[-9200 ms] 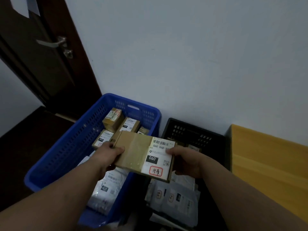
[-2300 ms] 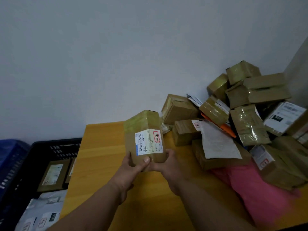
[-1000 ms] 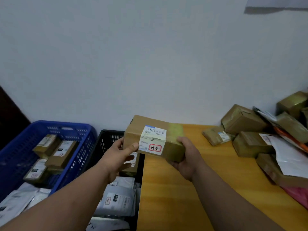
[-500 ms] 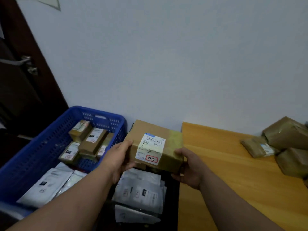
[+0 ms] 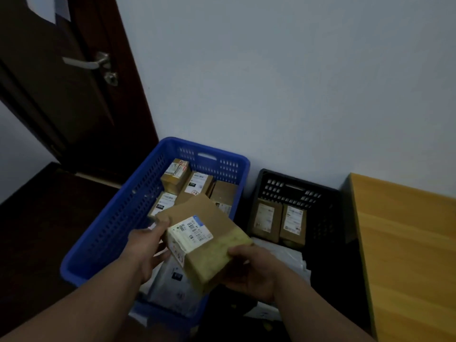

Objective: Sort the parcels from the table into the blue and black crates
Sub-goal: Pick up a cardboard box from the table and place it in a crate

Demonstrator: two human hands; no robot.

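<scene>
Head view is showing both hands holding one brown cardboard parcel (image 5: 202, 240) in the air, tilted, over the near right part of the blue crate (image 5: 103, 233). The left hand (image 5: 145, 250) is pressing its thumb against the parcel's left end, its fingers lying loosely under it, while the right hand (image 5: 249, 270) is curling round the near right corner and carrying most of the load. The white label is facing up.

The step in hand is looking like the placing of this parcel into the blue crate, where other boxes are standing at the far end and grey mailer bags are lying near. The black crate (image 5: 328, 206), just to the right, is holding two upright boxes and more bags. The table (image 5: 407, 243) is sitting at the far right, its parcels out of sight.

Next, the hands are probably needing to lower the parcel onto a flat spot, likely against the far boxes, then let go.
</scene>
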